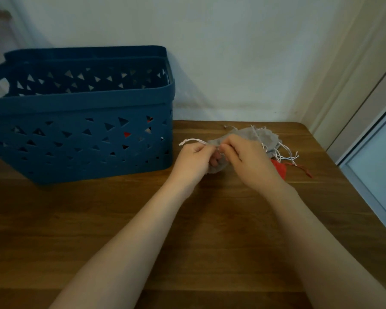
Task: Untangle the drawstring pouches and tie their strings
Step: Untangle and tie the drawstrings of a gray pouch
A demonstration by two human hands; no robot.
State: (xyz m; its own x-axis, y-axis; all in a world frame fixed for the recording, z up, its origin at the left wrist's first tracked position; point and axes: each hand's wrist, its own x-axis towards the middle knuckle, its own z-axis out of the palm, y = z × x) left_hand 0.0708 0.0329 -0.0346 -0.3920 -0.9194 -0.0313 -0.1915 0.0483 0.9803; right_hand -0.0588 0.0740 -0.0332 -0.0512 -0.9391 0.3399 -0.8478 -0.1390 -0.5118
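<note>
In the head view, right of frame centre, both hands meet over a grey drawstring pouch [218, 141] on the desk [120, 219]. The left hand [193, 160] pinches its white string [191, 141], which runs toward the left; the right hand [246, 160] pinches the pouch's gathered mouth. More grey pouches [263, 136] and a red pouch [279, 167] lie just right. A blue basket [76, 108] stands left.

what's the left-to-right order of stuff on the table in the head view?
Blue basket → white drawstring end → left hand → right hand → loose white strings → red cord. The grey and red pouches overlap the hands, so they are left out.
</note>
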